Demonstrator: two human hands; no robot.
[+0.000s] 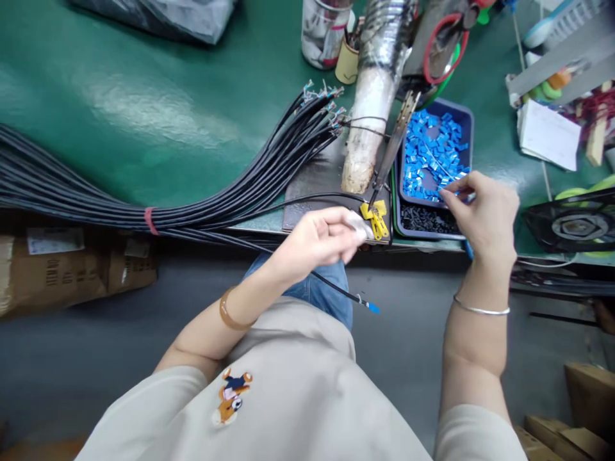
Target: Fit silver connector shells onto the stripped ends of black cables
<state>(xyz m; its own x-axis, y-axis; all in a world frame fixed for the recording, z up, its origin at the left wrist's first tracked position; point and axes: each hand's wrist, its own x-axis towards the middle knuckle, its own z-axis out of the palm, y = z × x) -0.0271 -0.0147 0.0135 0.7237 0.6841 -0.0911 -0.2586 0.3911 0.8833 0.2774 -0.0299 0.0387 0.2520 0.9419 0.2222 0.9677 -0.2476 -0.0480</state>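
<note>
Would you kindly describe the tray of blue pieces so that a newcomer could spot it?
On the green table, right of the wrapped tube, a dark tray sits by the right hand. Its bright blue pieces distinguish it from the neighbouring tray of black pieces.

Well to the left of my left hand (321,240), on a cardboard box (96,282) below the counter (192,150), I can read dark print (60,274) saying "ITEM NO", with a second line beneath that looks like "QTY". A pale label (55,241) on that box is too blurred for me.
</note>
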